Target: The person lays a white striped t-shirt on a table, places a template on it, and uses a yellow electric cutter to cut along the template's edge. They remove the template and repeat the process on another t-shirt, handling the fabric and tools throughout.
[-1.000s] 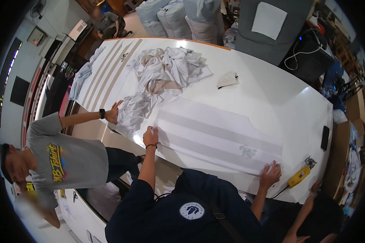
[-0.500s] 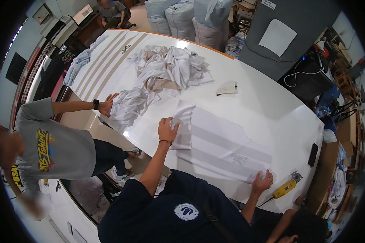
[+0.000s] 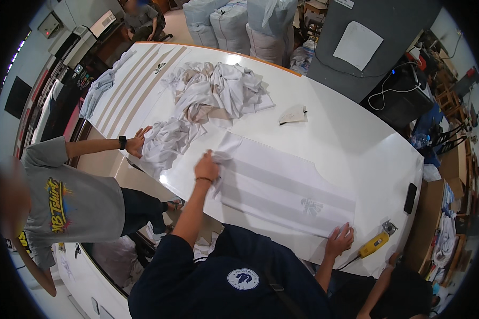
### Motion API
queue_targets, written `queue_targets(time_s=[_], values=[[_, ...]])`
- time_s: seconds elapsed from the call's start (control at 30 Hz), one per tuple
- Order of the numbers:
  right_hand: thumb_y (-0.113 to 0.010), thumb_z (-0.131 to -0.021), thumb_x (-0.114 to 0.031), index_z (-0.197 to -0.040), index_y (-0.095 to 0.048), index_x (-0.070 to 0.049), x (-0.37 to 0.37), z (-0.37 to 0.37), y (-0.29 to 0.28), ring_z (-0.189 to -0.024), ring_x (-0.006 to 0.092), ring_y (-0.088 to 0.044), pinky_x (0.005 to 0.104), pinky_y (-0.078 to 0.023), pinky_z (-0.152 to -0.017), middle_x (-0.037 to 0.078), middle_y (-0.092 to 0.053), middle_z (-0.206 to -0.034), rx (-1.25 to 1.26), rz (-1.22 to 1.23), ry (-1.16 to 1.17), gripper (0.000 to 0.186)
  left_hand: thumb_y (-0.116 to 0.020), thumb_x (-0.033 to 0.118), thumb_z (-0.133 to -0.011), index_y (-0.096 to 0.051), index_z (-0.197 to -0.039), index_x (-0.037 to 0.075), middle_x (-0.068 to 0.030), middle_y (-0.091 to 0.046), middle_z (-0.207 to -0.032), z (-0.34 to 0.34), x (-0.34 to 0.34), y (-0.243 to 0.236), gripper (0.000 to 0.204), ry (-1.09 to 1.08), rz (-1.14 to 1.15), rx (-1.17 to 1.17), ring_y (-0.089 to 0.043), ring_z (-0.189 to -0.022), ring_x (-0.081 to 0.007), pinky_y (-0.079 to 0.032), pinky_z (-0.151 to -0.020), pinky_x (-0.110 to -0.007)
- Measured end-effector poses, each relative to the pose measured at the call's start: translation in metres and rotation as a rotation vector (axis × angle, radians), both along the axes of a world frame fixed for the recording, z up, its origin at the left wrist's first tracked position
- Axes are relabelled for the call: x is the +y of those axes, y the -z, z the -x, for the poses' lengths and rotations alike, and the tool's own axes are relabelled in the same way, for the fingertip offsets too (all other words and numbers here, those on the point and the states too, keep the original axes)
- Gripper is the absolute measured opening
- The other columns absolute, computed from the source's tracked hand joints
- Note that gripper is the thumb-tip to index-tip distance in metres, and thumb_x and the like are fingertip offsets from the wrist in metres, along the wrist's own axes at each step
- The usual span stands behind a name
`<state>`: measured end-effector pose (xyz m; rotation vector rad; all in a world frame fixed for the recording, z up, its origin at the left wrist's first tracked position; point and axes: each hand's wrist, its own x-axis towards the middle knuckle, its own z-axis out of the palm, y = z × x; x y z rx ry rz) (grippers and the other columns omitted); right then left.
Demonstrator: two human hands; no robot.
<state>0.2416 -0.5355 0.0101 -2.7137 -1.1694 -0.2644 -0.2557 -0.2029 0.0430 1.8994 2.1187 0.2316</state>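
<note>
A white fabric panel (image 3: 282,173) with faint grey stripes and a pale printed emblem lies on the white table (image 3: 351,138) in front of me. At its left end my left hand (image 3: 206,168) is closed on the panel's bunched edge; motion blurs the fingers a little. My right hand (image 3: 339,241) rests at the lower right corner of the panel, fingers bent and slightly apart, touching the cloth. Just right of that hand lies a yellow corded handheld cutter (image 3: 373,244) with a round metal head.
Crumpled white and beige cloth (image 3: 218,90) is heaped at the back left. A co-worker's hand (image 3: 135,142) touches its near part. Farther left lies a beige-striped panel (image 3: 138,87). A pale paper piece (image 3: 294,115) and a black phone (image 3: 410,198) are on the table. Another person's arm (image 3: 378,292) is lower right.
My left hand has moved left, drawing the folded-over flap off the panel, so its stripes show farther left. My right hand stays at the corner, its fingers less spread.
</note>
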Motion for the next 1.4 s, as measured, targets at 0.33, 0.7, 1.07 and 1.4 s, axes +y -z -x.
queue_targets(time_s=[0.33, 0.7, 1.07, 1.4], values=[[-0.051, -0.104, -0.036, -0.151, -0.050, -0.016, -0.002, 0.005, -0.003, -0.138, 0.0351, -0.040, 0.0555, -0.032, -0.111, 0.014, -0.044, -0.150, 0.002, 0.050, 0.012, 0.051, -0.072, 0.018, -0.083, -0.067, -0.114, 0.010, -0.0121, -0.066, -0.108, 0.032, -0.012, -0.014, 0.032, 0.330, -0.402, -0.235, -0.062, -0.106, -0.0330, -0.050, -0.091, -0.046], [-0.049, -0.105, -0.036, -0.151, -0.051, -0.016, -0.003, 0.003, 0.001, -0.138, 0.0344, -0.039, 0.0544, -0.031, -0.112, 0.013, -0.044, -0.151, 0.012, 0.057, 0.022, 0.050, -0.064, 0.028, -0.088, -0.065, -0.114, 0.012, -0.0104, -0.058, -0.125, 0.010, 0.075, 0.021, 0.031, 0.201, -0.304, 0.336, -0.056, -0.116, -0.0297, -0.049, -0.092, -0.051], [-0.049, -0.105, -0.034, -0.152, -0.049, -0.017, -0.009, 0.005, 0.000, -0.138, 0.0348, -0.038, 0.0550, -0.031, -0.112, 0.013, -0.043, -0.152, 0.011, 0.059, 0.030, 0.050, -0.063, 0.038, -0.092, -0.066, -0.103, 0.010, -0.0132, -0.068, -0.097, 0.025, -0.039, -0.018, 0.030, 0.628, -0.140, 0.171, -0.065, -0.095, -0.0326, -0.045, -0.090, -0.047], [-0.048, -0.105, -0.032, -0.152, -0.049, -0.019, -0.022, -0.012, 0.006, -0.138, 0.0363, -0.039, 0.0556, -0.031, -0.111, 0.014, -0.043, -0.152, -0.023, 0.095, 0.012, 0.049, -0.066, 0.045, -0.088, -0.074, -0.102, 0.009, -0.0161, -0.072, -0.108, 0.033, -0.048, -0.080, 0.039, 0.161, 0.495, 0.169, -0.069, -0.102, -0.0349, -0.055, -0.088, -0.048]])
